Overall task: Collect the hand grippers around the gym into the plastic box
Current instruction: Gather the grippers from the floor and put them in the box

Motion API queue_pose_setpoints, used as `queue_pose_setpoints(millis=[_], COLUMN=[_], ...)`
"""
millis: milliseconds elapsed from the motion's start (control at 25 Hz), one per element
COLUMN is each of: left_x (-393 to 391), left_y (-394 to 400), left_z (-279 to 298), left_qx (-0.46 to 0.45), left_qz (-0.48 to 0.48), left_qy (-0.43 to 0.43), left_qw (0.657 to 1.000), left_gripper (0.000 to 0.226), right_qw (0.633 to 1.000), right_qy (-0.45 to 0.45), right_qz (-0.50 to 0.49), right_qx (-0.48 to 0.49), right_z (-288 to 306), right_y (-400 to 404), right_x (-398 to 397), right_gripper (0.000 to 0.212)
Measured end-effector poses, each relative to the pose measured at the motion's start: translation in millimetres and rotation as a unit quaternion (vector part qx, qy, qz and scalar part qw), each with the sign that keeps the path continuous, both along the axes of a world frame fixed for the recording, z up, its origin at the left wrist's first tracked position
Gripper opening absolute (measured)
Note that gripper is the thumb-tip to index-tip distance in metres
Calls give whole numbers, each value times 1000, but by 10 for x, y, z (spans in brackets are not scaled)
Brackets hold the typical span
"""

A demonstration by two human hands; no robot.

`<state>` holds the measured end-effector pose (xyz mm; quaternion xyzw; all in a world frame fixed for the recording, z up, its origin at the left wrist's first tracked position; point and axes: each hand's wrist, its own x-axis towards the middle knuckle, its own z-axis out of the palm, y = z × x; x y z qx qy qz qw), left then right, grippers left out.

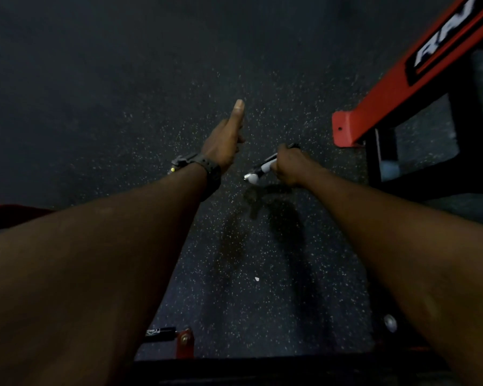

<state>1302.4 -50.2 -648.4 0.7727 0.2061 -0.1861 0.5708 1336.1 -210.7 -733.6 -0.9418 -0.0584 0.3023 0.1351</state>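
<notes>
We had the hand gripper [262, 169] clenched in our right hand [290, 165] above the speckled rubber floor [262, 79], fist around one handle. It looked light, rigid and springy. Our left hand [225, 143] hung open, holding nothing.

Both bare arms reach forward and down, nearly straight. The left hand [223, 143] is empty, fingers extended together and thumb edge up (a dark watch sits on its wrist). The right hand [289, 165] is curled into a fist around a hand gripper [260, 171], knuckles up.
</notes>
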Motion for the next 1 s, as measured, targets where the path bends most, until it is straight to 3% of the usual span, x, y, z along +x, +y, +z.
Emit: queue_pose_setpoints(millis=[120, 240, 360, 640, 800, 1000], left_x=[54, 227, 396, 104, -118, -484], left_y=[35, 150, 317, 780, 995, 1330], left_z=[521, 1306, 2515, 5587, 6975, 8396], left_qx=[19, 14, 16, 53, 89, 137], left_qz=[33, 78, 119, 119, 98, 78], left_qy=[-16, -46, -103, -207, -233, -310], left_qw=[999, 996, 987, 970, 964, 938], left_gripper=[92, 93, 82, 71, 69, 27], right_qw=[995, 981, 957, 921, 892, 843], right_qy=[-60, -141, -218, -307, -370, -438], right_qz=[-37, -36, -27, 10, 69, 115], right_qx=[64, 126, 188, 241, 252, 291], right_z=[712, 1753, 3037, 6195, 7771, 9161], right_y=[74, 161, 236, 511, 738, 1012], right_x=[164, 273, 291, -152, -416, -689], right_gripper=[46, 57, 62, 29, 17, 18])
